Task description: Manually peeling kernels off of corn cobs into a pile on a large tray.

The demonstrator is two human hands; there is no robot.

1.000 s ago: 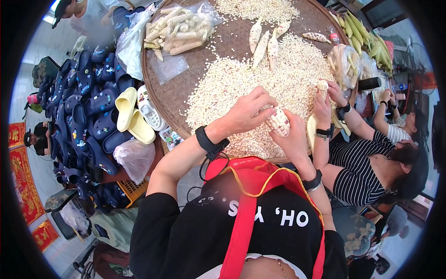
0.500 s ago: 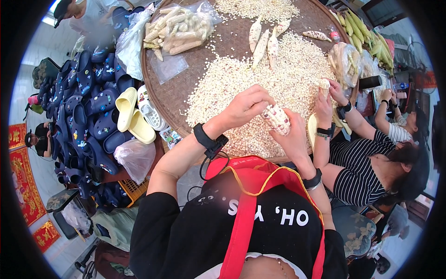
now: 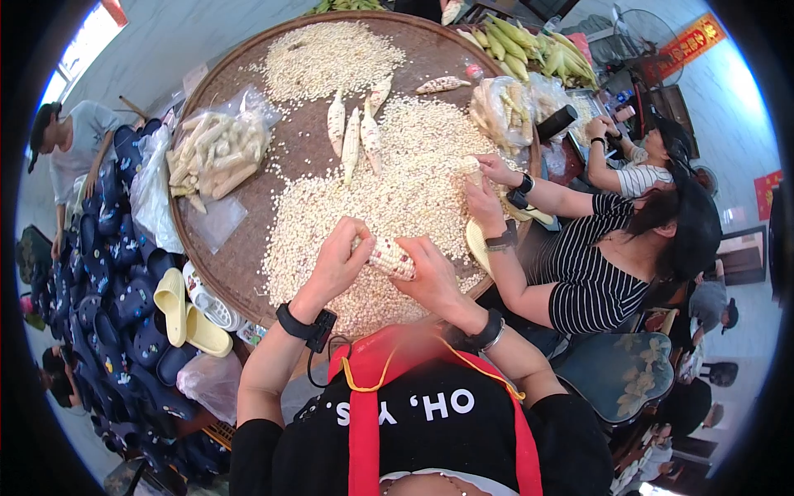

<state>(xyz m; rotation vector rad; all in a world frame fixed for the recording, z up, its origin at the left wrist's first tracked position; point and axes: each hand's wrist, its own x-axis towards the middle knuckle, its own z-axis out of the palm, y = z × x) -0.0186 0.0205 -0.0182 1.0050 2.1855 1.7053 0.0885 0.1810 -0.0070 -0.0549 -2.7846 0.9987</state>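
Over the near edge of a wide round brown tray, I hold an ear of corn with pale and dark red kernels, lying nearly level. My right hand is closed round its right end. The curled fingers of my left hand press on its left end. Below and beyond both hands spreads a heap of loose pale kernels. Several unshelled ears, among them a speckled ear, lie together past the heap.
At the right, a co-worker in a striped top holds a cob over the tray. Stripped cobs fill a clear bag at the tray's left. Dark blue clogs and yellow slippers are piled left. Green-husked corn lies beyond.
The whole view has swung, so the tray and people sit further left in it. The ear has tipped closer to level, and my left hand has come down onto its end.
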